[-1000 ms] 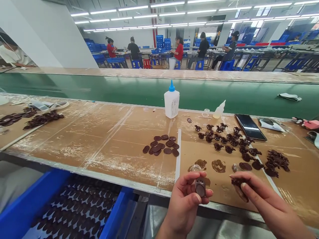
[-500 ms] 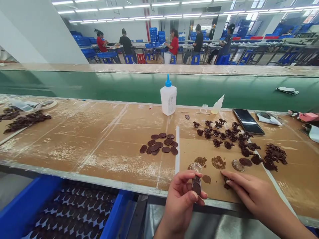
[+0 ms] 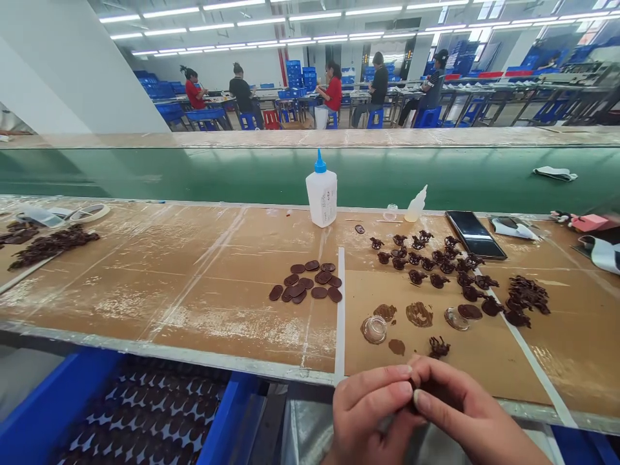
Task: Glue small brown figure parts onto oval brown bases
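Note:
My left hand [image 3: 371, 407] and my right hand [image 3: 455, 403] meet at the bench's front edge, both closed, fingertips together. Between them shows a sliver of a dark brown piece [image 3: 413, 392], mostly hidden by the fingers. Just beyond my fingers a small dark brown horse-like figure [image 3: 438, 347] rests on the cardboard. A clear little dish [image 3: 374, 329] stands to its left. Another clear dish [image 3: 456, 318] sits farther right, touching a brown oval disc [image 3: 469, 312]. Brown wet smears mark the cardboard around them.
Several figures on bases [image 3: 438, 261] stand behind, with a pile of loose figures [image 3: 527, 297] at right. Brown oval discs [image 3: 307, 284] lie left of a white strip [image 3: 340, 310]. A blue-capped bottle [image 3: 322, 200], small dropper bottle [image 3: 416, 205], phone [image 3: 475, 234] and blue crate [image 3: 232, 413] surround these.
My right hand has left the figure on the cardboard and come over to my left hand. My left hand has moved slightly down and right, away from the clear dish, with the brown oval piece.

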Available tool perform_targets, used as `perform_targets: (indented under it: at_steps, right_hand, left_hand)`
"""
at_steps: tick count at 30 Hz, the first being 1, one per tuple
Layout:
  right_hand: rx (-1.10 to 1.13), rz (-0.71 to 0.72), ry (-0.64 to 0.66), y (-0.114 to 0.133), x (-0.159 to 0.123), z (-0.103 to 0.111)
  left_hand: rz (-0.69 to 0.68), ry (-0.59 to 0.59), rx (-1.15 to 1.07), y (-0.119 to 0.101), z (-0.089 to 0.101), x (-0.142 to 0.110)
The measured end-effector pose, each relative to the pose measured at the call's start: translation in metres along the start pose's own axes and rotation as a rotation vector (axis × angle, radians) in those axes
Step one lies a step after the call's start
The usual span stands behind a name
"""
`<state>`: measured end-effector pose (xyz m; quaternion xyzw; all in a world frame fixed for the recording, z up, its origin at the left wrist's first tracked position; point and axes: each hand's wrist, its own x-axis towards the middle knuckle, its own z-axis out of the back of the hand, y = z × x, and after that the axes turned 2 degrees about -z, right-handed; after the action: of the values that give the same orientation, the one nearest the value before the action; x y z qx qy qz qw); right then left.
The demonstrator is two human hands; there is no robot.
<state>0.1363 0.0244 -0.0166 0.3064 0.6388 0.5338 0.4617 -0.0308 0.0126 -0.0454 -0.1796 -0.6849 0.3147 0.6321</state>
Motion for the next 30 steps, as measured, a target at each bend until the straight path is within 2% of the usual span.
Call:
perform_targets:
  at_steps: [2,4,9,11,13,15,18,20,22,27,30]
  right_hand:
    - [-0.003,0.017,-0.051,0.0,-0.001,0.001]
    - [-0.071,0.106,-0.117,0.003,-0.001,0.003]
    - [-0.347,0.499,-0.256,0.012,0.003,0.009]
    - [-0.408,0.568,-0.27,0.016,0.005,0.011]
    - [-0.449,0.583,-0.255,0.02,0.006,0.012]
    - [-0.475,0.586,-0.211,0.023,0.007,0.012]
    - [-0.465,0.622,-0.166,0.024,0.008,0.013]
    - [-0.448,0.634,-0.177,0.022,0.008,0.012]
    - [-0.448,0.627,-0.214,0.019,0.008,0.009]
    - [-0.538,0.662,-0.352,0.009,0.005,0.009]
    - [-0.557,0.657,-0.462,0.002,0.0,0.028]
  left_hand:
    - [0.014,-0.014,-0.001,0.0,-0.001,-0.003]
    - [0.094,-0.026,-0.082,0.001,-0.002,-0.006]
    - [0.461,-0.081,-0.5,0.007,-0.009,-0.017]
    - [0.643,-0.085,-0.673,0.008,-0.01,-0.018]
    - [0.755,-0.038,-0.74,0.007,-0.01,-0.016]
    - [0.762,-0.003,-0.688,0.006,-0.009,-0.011]
    - [0.647,0.014,-0.475,0.002,-0.006,-0.006]
    - [0.562,0.034,-0.322,-0.001,-0.004,-0.007]
    - [0.518,0.055,-0.26,-0.001,-0.005,-0.01]
    - [0.529,-0.019,-0.441,0.005,-0.012,-0.018]
    - [0.57,0.043,-0.675,0.006,-0.011,-0.015]
